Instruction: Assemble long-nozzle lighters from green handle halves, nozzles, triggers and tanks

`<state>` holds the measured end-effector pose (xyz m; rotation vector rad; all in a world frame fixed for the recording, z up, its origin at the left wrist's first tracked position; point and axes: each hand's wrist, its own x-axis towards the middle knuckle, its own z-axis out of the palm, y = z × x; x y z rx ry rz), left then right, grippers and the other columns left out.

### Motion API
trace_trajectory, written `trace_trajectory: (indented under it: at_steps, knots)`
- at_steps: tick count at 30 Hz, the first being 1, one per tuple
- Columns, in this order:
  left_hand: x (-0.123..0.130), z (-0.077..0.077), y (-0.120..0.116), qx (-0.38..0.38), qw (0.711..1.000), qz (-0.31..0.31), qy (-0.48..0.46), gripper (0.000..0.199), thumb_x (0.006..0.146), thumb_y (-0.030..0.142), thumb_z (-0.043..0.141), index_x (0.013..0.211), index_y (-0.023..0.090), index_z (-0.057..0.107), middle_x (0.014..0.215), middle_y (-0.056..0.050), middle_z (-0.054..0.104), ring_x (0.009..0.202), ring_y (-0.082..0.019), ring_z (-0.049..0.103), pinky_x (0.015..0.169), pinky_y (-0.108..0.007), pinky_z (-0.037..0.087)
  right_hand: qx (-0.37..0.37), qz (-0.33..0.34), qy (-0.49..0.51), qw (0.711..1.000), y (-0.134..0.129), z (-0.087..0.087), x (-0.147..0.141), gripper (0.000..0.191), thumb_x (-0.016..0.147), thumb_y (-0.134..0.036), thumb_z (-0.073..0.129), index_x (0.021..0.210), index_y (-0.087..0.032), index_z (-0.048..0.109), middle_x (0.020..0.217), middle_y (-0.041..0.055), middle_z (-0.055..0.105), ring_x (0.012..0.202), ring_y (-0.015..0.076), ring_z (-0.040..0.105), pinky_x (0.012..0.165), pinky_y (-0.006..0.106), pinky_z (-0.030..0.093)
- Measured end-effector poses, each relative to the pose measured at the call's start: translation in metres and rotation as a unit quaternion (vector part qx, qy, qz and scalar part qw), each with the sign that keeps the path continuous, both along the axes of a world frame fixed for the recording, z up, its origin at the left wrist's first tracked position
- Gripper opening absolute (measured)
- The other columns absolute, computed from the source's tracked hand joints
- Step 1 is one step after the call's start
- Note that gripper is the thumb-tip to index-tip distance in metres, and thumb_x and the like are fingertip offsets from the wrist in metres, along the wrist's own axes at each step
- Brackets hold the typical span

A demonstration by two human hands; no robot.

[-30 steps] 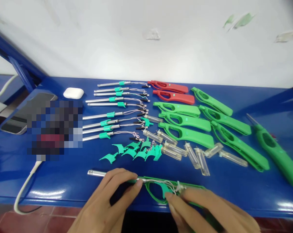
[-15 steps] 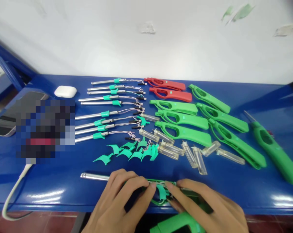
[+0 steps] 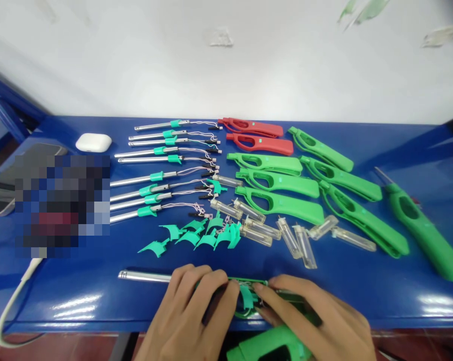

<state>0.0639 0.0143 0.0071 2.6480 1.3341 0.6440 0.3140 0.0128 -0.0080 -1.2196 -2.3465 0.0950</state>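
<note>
At the table's front edge, my left hand [image 3: 196, 306] has its fingers closed on the front part of an open green lighter shell [image 3: 249, 280], from which a silver tube [image 3: 144, 276] sticks out to the left. My right hand [image 3: 309, 311] grips the same shell from the right, thumb and fingers near its middle. Between the two hands a teal trigger piece [image 3: 248, 297] sits in the shell, with thin wires beside it. Below, nearer my body, another green shell half [image 3: 267, 345] lies partly under my right hand.
Behind my hands on the blue table [image 3: 98, 260] are loose teal triggers [image 3: 192, 236], clear fuel tanks [image 3: 286, 235], metal tubes with wires [image 3: 151, 176], green shells [image 3: 282, 183] and red shells [image 3: 260, 144]. A finished-looking green lighter [image 3: 424, 230] lies right; a white case [image 3: 93, 143] and phone stand left.
The view has shifted slightly, so the table items appear a little further left. Both hands stay on the green shell, with only small finger movements.
</note>
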Motion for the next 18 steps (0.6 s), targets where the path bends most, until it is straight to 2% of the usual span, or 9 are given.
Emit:
trace_trajectory:
  at_steps: [4, 8, 13, 18]
  knots:
    - [0.006, -0.003, 0.000, 0.030, 0.999, 0.010, -0.027, 0.039, 0.109, 0.007, 0.031, 0.125, 0.015, 0.066, 0.116, -0.008, 0.068, 0.112, -0.024, 0.058, 0.111, -0.042, 0.033, -0.008, 0.001, 0.002, 1.000, -0.001, 0.000, 0.000, 0.032, 0.109, -0.035, 0.050, 0.127, -0.027, 0.075, 0.111, 0.0045, 0.076, 0.087, 0.0150, 0.078, 0.068, 0.026, 0.064]
    - [0.014, -0.010, -0.004, 0.041, 0.996, 0.028, -0.068, 0.032, 0.111, 0.013, 0.036, 0.124, 0.015, 0.065, 0.113, -0.007, 0.068, 0.110, -0.023, 0.059, 0.116, -0.042, 0.029, -0.013, -0.001, 0.008, 1.000, -0.002, -0.001, 0.000, 0.029, 0.108, -0.032, 0.054, 0.128, -0.027, 0.074, 0.110, 0.0042, 0.075, 0.087, 0.0141, 0.078, 0.068, 0.025, 0.063]
    - [0.017, -0.014, -0.005, 0.037, 0.997, 0.046, -0.039, 0.035, 0.110, 0.016, 0.035, 0.124, 0.016, 0.067, 0.113, -0.009, 0.070, 0.111, -0.025, 0.060, 0.114, -0.047, 0.031, -0.024, -0.007, 0.024, 0.999, -0.003, -0.003, 0.000, 0.031, 0.108, -0.029, 0.052, 0.131, -0.027, 0.073, 0.116, 0.0042, 0.075, 0.092, 0.0144, 0.077, 0.073, 0.027, 0.062]
    - [0.014, -0.015, 0.002, 0.056, 0.997, 0.026, -0.047, 0.036, 0.105, 0.009, 0.035, 0.122, 0.017, 0.066, 0.111, -0.009, 0.070, 0.107, -0.025, 0.061, 0.106, -0.045, 0.037, -0.007, -0.028, 0.020, 0.999, -0.008, -0.007, 0.005, 0.033, 0.109, -0.032, 0.056, 0.139, -0.027, 0.068, 0.119, -0.0014, 0.079, 0.098, 0.0148, 0.079, 0.088, 0.028, 0.061]
